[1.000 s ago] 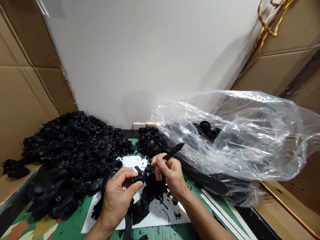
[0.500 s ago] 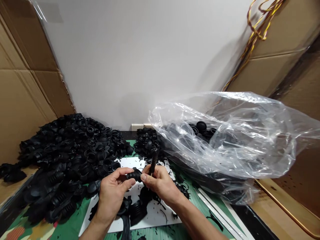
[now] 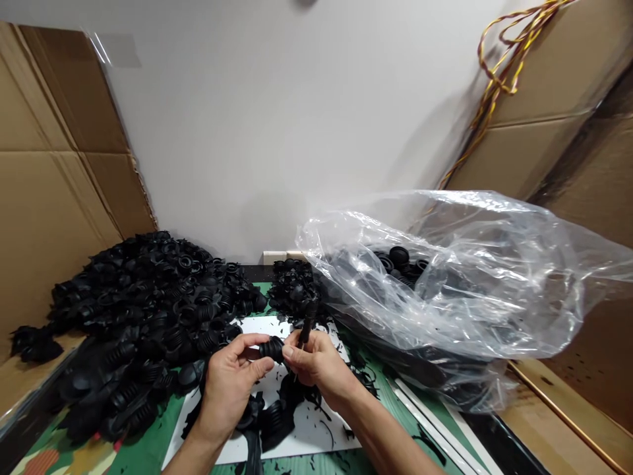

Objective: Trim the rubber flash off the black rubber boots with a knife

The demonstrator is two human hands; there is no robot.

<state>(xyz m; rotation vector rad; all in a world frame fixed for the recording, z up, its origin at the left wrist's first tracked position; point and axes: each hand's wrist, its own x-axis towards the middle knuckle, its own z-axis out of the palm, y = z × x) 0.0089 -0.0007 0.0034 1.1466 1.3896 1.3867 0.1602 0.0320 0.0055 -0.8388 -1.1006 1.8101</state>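
My left hand [image 3: 235, 373] pinches a small ribbed black rubber part [image 3: 271, 349] between thumb and fingers, above a white board [image 3: 222, 454]. My right hand [image 3: 316, 363] is closed around a dark, thin-handled tool [image 3: 306, 324] that points upward, and its thumb and fingertip meet the right side of the part. The tool's lower end is too small to make out. Below the hands, other ribbed black parts [image 3: 274, 422] and thin black scraps lie on the board.
A large heap of black rubber parts [image 3: 163, 290] spreads over the left side. Behind the board is a smaller scrap pile [image 3: 294, 287]. A clear plastic bag [image 3: 465, 284] with black parts lies right. White strips [image 3: 435, 429] rest near the right edge; cardboard [image 3: 59, 178] stands left.
The black part has turned in my fingers, showing its ribs more fully. Both hands sit slightly closer together, and the whole view has shifted a little.
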